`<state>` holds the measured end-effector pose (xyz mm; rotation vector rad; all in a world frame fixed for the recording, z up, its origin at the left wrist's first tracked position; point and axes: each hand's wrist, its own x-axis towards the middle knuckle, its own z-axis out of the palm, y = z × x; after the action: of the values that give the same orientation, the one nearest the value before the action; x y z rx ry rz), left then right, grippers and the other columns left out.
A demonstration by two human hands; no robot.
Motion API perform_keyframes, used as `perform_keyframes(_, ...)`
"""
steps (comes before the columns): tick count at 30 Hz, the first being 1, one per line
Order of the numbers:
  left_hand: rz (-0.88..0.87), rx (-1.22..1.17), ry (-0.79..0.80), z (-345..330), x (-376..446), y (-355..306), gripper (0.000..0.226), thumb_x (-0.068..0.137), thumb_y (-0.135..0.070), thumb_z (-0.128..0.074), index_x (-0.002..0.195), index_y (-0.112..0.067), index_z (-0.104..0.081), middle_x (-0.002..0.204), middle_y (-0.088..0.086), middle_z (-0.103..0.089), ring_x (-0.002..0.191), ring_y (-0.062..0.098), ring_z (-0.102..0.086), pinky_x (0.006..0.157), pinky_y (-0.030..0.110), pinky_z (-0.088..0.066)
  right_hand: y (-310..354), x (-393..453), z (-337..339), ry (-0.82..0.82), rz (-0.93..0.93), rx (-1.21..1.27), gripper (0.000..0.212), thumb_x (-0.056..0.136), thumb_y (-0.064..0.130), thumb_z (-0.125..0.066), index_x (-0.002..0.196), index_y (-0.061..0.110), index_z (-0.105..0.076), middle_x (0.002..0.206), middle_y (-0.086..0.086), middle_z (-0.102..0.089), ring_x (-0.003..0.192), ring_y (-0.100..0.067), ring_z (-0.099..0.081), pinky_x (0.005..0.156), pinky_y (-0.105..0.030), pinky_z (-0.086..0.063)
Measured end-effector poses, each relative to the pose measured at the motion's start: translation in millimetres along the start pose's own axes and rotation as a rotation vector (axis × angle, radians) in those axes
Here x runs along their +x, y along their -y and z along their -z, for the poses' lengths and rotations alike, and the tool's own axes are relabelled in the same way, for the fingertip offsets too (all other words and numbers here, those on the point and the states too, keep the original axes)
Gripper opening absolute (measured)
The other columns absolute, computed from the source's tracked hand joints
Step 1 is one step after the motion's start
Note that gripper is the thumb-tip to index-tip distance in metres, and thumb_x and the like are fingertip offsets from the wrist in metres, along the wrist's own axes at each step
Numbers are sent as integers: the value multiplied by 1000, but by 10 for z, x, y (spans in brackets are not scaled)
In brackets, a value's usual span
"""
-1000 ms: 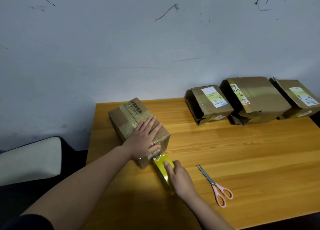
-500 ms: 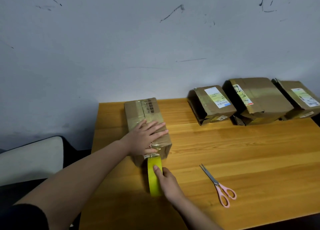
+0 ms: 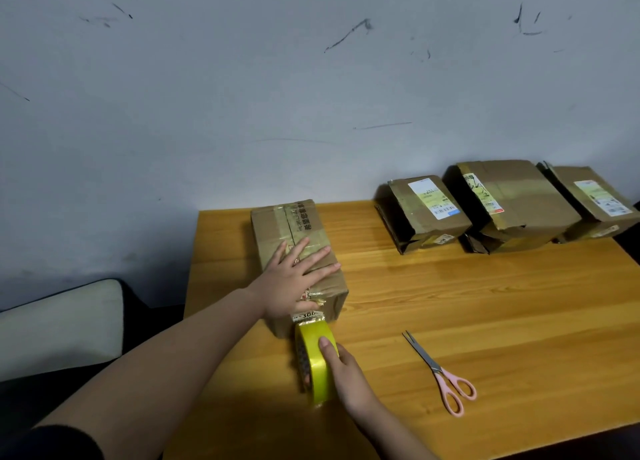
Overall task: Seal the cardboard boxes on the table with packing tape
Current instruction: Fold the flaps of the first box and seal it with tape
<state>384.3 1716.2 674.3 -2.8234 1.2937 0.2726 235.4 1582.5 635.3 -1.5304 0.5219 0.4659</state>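
A brown cardboard box (image 3: 290,229) lies lengthwise on the left part of the wooden table (image 3: 485,303), old tape along its top seam. My left hand (image 3: 294,279) presses flat on the near half of the box top, fingers straight and spread. A yellow roll of packing tape (image 3: 316,362) stands on edge against the box's near end. My right hand (image 3: 341,369) grips the roll, thumb over its outer face. A short stretch of tape runs from the roll up onto the box's near face.
Pink-handled scissors (image 3: 440,374) lie slightly open on the table to the right of my right hand. Three more cardboard boxes (image 3: 424,212) (image 3: 512,203) (image 3: 595,200) with shipping labels lean against the wall at the back right. A pale cushion (image 3: 59,324) sits left of the table.
The box has been turned from a diagonal lie to point straight away from me. The tape roll has followed, now in line with the box's near end.
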Motion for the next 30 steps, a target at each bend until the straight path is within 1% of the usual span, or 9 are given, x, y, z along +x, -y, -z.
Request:
perform_keyframes(4, 8, 7, 22, -9, 9, -4, 83, 91, -58, -47, 148, -42, 11, 151, -11, 28, 139, 25, 29, 111, 53, 16, 15, -2, -33, -50, -5, -44, 36, 99, 40, -46, 103, 7, -60, 79, -10, -68, 62, -19, -66, 62, -32, -55)
perform_keyframes(9, 24, 7, 56, 15, 9, -10, 82, 91, -59, -45, 148, -42, 12, 150, -12, 31, 140, 25, 29, 113, 55, 14, -3, 0, -47, -109, 24, -120, 30, 101, 39, -44, 94, 13, -57, 85, -14, -67, 57, -13, -64, 53, -20, -50)
perform_keyframes(14, 20, -8, 62, 34, 9, -5, 81, 92, -57, -46, 148, -44, 11, 152, -13, 29, 142, 26, 27, 113, 53, 16, -121, -31, -104, -166, 20, -147, 36, 99, 42, -45, 97, 9, -59, 87, -19, -69, 64, -21, -68, 61, -30, -56)
perform_keyframes(16, 24, -12, 62, 29, 6, -2, 81, 92, -57, -46, 148, -44, 11, 151, -14, 29, 142, 25, 28, 112, 52, 17, -109, -13, -82, -156, 18, -149, 36, 99, 42, -45, 99, 9, -59, 87, -17, -69, 68, -24, -69, 64, -34, -57)
perform_keyframes(21, 29, -25, 64, 42, 5, -9, 81, 91, -57, -46, 148, -45, 10, 156, -12, 25, 142, 24, 29, 113, 53, 17, -32, -141, 27, 6, -2, 16, 23, 101, 32, -44, 91, 14, -54, 79, -10, -64, 63, -18, -63, 55, -19, -51)
perform_keyframes(23, 29, -40, 57, 41, 0, -9, 81, 90, -58, -46, 148, -46, 10, 155, -13, 25, 141, 23, 29, 112, 52, 18, -45, -138, 18, 18, 1, 48, 22, 101, 33, -44, 91, 16, -54, 84, -13, -64, 68, -20, -63, 58, -20, -52)
perform_keyframes(26, 25, -70, 76, 65, 2, 0, 83, 87, -59, -46, 147, -47, 10, 152, -15, 29, 139, 21, 32, 110, 51, 21, -95, -101, -54, -6, -2, 89, 42, 96, 41, -49, 111, 3, -58, 83, -14, -63, 67, -22, -64, 62, -29, -52)
perform_keyframes(28, 21, -95, 91, 84, -5, -8, 83, 83, -57, -43, 147, -48, 10, 151, -15, 29, 138, 21, 33, 111, 51, 21, -109, -111, -68, -13, 1, 115, 55, 87, 53, -56, 113, 5, -58, 85, -11, -65, 71, -23, -65, 65, -30, -53)
perform_keyframes(30, 30, -110, 63, 90, -37, -26, 83, 80, -54, -38, 147, -47, 11, 153, -14, 27, 139, 22, 32, 112, 52, 20, -113, -148, -58, 1, 8, 28, 65, 85, 65, -55, 124, 13, -56, 109, -6, -65, 99, -23, -64, 86, -32, -50)
